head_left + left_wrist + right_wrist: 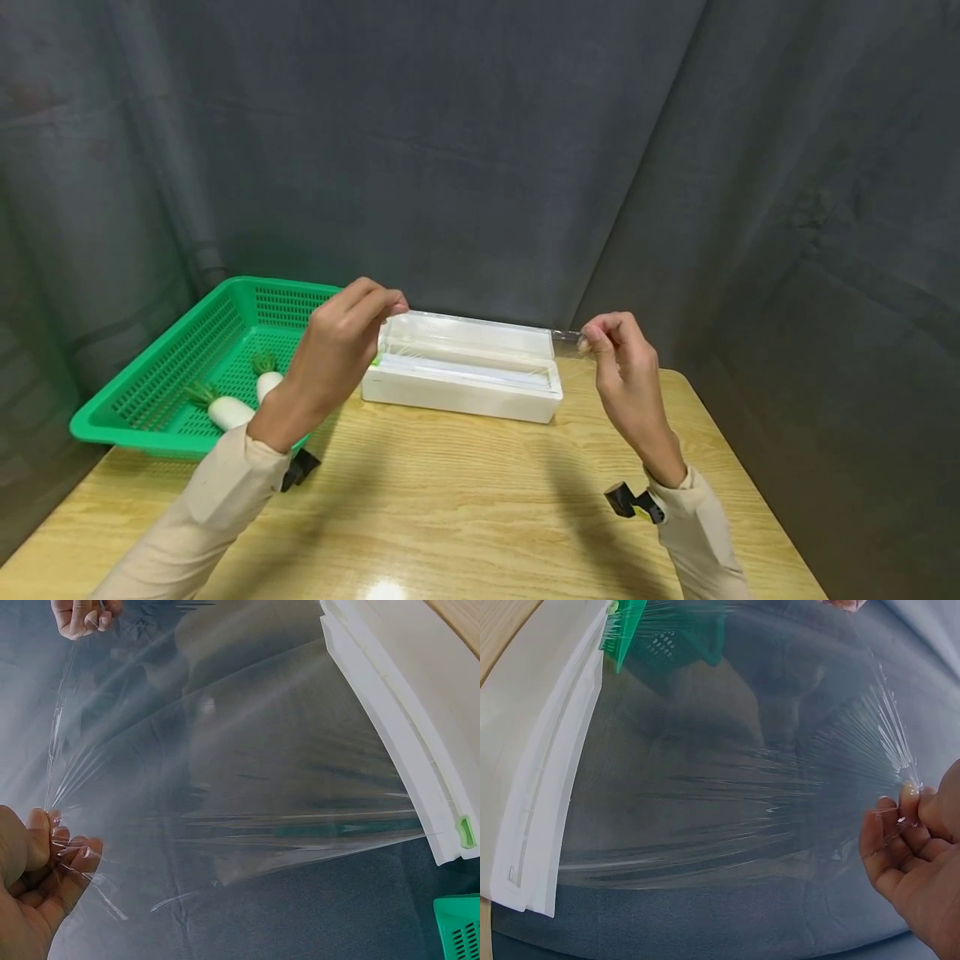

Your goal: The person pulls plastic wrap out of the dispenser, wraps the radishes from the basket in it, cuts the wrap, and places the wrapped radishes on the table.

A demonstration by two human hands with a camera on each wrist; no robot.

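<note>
Dispensing step, I'd say: my left hand (337,335) and right hand (628,371) pinch clear, thin plastic film (255,750), stretched from the long white box (459,398), far centre; next probably needs even tension!

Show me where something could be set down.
Bare table lies between the sleeves, before the white box; a narrow strip separates right sleeve and table edge. Crowded: left, by the green basket; around the box, where left hand and right hand stretch plastic film.
</note>
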